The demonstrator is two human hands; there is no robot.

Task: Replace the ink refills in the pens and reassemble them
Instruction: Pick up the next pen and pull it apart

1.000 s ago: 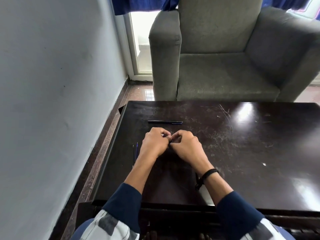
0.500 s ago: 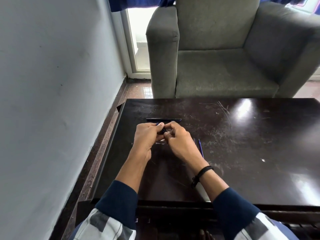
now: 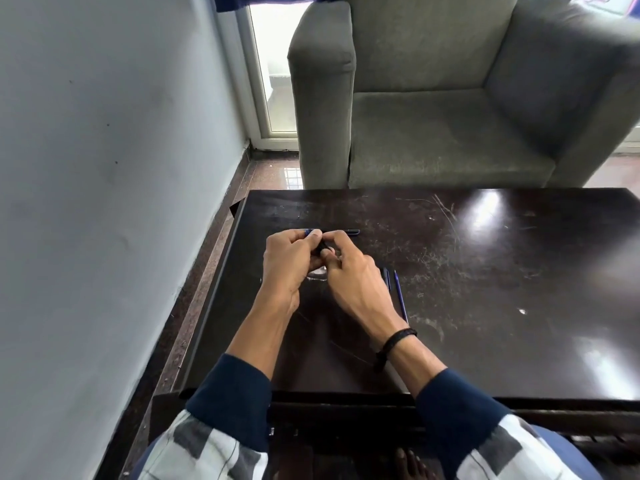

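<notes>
Now a small dark pen part (image 3: 322,244) is pinched between the left hand (image 3: 287,263) and the right hand (image 3: 355,277), likely so it can be twisted. 1 pen (image 3: 349,232) is laid just behind them on the table (image 3: 485,306). 2 thin sticks (image 3: 400,296), maybe refills, are kept beside the right hand.

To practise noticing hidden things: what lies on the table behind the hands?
A dark pen lying flat; only its right end shows clearly, left hand and right hand covering the rest.
</notes>
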